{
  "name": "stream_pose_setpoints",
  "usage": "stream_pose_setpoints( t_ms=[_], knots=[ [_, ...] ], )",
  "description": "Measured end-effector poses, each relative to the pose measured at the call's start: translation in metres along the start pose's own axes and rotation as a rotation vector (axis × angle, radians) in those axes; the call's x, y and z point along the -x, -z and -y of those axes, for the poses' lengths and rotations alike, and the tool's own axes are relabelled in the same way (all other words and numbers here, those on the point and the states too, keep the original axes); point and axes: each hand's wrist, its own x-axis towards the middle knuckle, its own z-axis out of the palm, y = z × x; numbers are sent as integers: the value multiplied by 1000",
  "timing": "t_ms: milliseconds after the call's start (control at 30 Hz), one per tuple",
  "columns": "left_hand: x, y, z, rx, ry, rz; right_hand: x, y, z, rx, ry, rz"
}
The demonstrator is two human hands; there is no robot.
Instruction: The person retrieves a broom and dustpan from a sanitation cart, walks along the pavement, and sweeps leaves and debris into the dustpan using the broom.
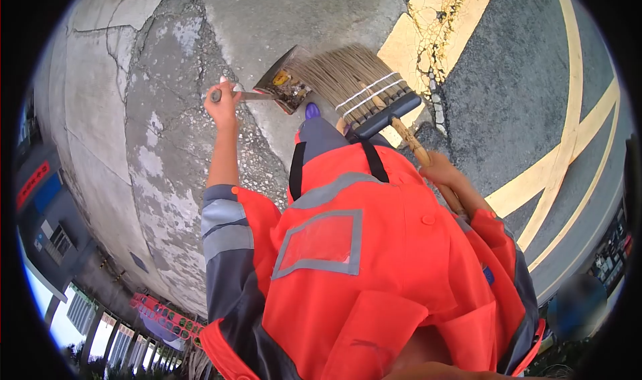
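Note:
My left hand point(223, 104) is closed around the end of the long handle of a dustpan point(273, 79), with the thumb lying along the top. Leaves, a yellow scrap and other litter point(286, 86) lie in the pan. My right hand point(439, 169) is wrapped round the wooden handle of a wide broom point(361, 89), near its dark head. The broom's long bristles, bound with white bands, point toward the dustpan, and their tips overlap its right side. A purple shoe point(312, 110) shows just below the pan.
Cracked concrete point(187, 79) spreads to the left, and asphalt with yellow painted lines point(562, 146) lies to the right. A red plastic barrier point(167, 316) stands at the lower left. A blurred dark shape point(575, 306) is at the lower right.

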Motion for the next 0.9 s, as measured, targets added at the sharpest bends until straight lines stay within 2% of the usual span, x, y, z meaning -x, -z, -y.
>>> stream_pose_setpoints(
  t_ms=[33, 167, 333, 433, 533, 667, 767, 900],
  knots=[
    [-3, 2, -4, -6, -4, 3, 6, 3, 3, -19, -61, 94],
    [5, 9, -18, 76, -18, 72, 23, 4, -8, -142, -98, 104],
    [6, -14, -39, 80, -6, 101, 34, 19, -4, -586, -230, -15],
    [-12, -37, -38, 53, -5, 177, 29, 31, 4, -702, -237, -79],
    [-33, -67, -35, 23, -46, 184, 20, 43, 17, -630, -299, -94],
    [-55, -106, -34, -25, -129, 158, 1, 59, 42, -468, -268, -155],
    [-74, -127, -23, -145, -280, 162, -1, 74, 63, -301, -230, -121],
    [-93, -137, -36, -164, -246, 173, 5, 87, 96, -290, -148, -45]
  ],
)
